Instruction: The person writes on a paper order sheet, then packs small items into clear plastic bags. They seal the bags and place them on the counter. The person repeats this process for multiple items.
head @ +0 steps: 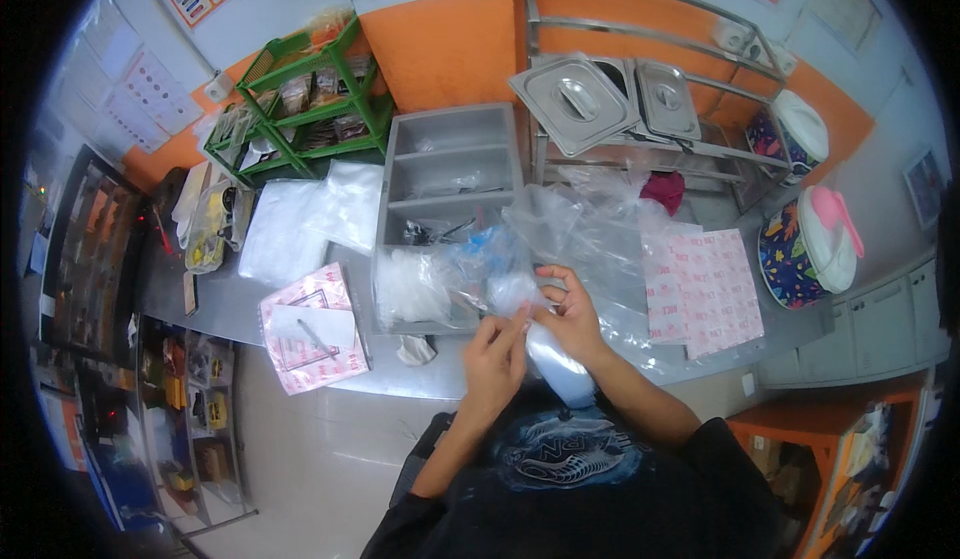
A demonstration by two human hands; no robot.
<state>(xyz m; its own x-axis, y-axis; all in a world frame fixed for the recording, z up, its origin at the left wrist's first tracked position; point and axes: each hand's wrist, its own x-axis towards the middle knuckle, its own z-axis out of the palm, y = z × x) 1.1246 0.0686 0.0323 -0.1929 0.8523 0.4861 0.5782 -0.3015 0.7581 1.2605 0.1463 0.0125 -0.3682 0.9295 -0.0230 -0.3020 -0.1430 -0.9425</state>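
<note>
My left hand (495, 360) and my right hand (574, 322) meet over the table's front edge, fingertips pinching a clear plastic bag (559, 371). Part of this bag hangs down in front of my shirt, below the fingers. Just beyond my fingertips lies a whitish plastic bundle (514, 290); its contents are too blurred to tell. To the left, a clear bag of white items (416, 289) rests over the front compartment of a grey divided tray (451, 202). Dark, thin items (435, 232) show behind that bag.
Loose clear plastic bags (600, 221) and pink-printed wrapping papers (705, 289) lie to the right. Beyond them stands a patterned rice container (802, 251). A green tiered rack (315, 101) and a steel rack with pan lids (577, 105) line the back. A pen (316, 337) lies on paper at left.
</note>
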